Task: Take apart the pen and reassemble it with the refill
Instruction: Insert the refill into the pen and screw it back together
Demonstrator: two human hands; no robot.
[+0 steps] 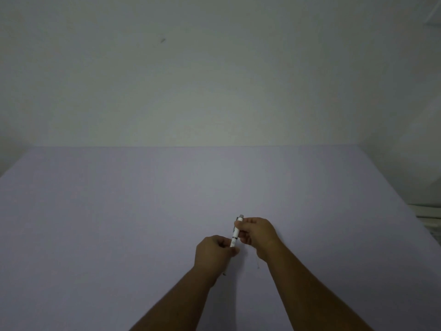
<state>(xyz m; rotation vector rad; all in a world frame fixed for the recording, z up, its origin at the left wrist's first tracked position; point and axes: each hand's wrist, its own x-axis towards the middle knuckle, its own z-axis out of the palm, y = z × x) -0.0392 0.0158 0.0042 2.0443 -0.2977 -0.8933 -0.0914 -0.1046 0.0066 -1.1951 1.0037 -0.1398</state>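
Head view shows the pen [236, 231] held above the counter [119, 223], long axis near upright (clicker end away). Right hand [259, 235] pinches the upper barrel, left hand [214, 253] pinches the lower end; a twist apart looks next

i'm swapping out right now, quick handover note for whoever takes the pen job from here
Left hand: pinching the lower end of the pen.
Right hand: gripping the pen's upper part, near the clip.
Pen: held upright above the table, looks in one piece.
Done: nothing visibly apart yet.
Left: pull it apart, fit the refill, close it. No loose refill clearly in view.
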